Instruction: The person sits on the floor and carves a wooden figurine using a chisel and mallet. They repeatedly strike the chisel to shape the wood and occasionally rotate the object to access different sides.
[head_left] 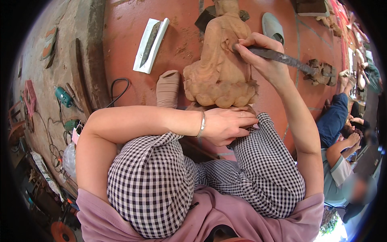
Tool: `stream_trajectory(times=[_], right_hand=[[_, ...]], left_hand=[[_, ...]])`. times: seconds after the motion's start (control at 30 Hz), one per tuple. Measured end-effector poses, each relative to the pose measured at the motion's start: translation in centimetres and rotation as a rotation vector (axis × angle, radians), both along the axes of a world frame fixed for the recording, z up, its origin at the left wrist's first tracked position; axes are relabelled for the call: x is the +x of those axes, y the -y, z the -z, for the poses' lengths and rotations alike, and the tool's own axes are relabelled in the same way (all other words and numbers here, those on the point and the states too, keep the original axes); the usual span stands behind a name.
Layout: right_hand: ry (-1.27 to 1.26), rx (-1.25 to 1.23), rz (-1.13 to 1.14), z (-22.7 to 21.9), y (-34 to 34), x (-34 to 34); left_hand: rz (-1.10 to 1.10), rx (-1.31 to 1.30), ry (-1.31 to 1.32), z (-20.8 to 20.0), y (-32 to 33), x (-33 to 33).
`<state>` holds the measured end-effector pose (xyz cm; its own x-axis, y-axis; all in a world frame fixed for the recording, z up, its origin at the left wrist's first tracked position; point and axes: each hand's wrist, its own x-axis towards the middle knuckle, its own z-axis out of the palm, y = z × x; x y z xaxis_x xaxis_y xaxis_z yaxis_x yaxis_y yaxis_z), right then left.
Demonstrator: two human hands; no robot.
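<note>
My right hand (269, 67) pinches a dark rod-like hand tool (291, 61) between thumb and fingers, its near end at the chest of a carved wooden seated figure (215, 56); the grip is closed on the tool, though I can't tell whether the tip is biting the wood or just above it. The figure is in front of me on the red tile floor (177, 44), its petalled base (215, 92) toward my knees and its head away. My left hand (227, 126) has its fingers extended across the near edge of the base and my checked trousers (147, 181); I see nothing gripped in it, but what lies under the palm is hidden. I judge this to be detail work on the folds of the chest. The next move would call for short, light strokes along the grain, with the left hand bracing the base so the figure cannot shift. To my left, a dark narrow strip (149, 44) lies on white paper (159, 42), well apart from my hands.
</note>
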<state>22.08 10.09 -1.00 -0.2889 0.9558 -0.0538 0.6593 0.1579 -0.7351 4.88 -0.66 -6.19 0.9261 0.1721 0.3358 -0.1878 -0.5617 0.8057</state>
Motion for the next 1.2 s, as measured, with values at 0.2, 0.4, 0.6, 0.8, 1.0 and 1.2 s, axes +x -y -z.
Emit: stream_trajectory(times=[0.2,0.4,0.6,0.8,1.0,1.2], right_hand=[[-0.010,0.081,-0.082,0.6,-0.1,0.7],[0.014,0.038,-0.008,-0.1,0.2,-0.1],[0.066,0.072,-0.088,-0.4,-0.2,0.0],[-0.188,-0.025,-0.093,0.7,-0.3,1.7],[-0.225,-0.114,-0.019,0.9,-0.1,1.5],[-0.186,-0.115,0.025,1.1,-0.2,1.3]], left_hand=[[-0.001,-0.013,-0.009,0.2,0.2,-0.1],[0.006,-0.003,-0.012,0.0,0.1,0.0],[0.002,-0.002,-0.008,0.0,0.0,0.1],[-0.001,-0.010,0.003,0.1,0.1,0.0],[0.009,-0.021,-0.007,0.2,0.1,-0.1],[0.008,-0.011,-0.003,0.2,0.1,0.0]])
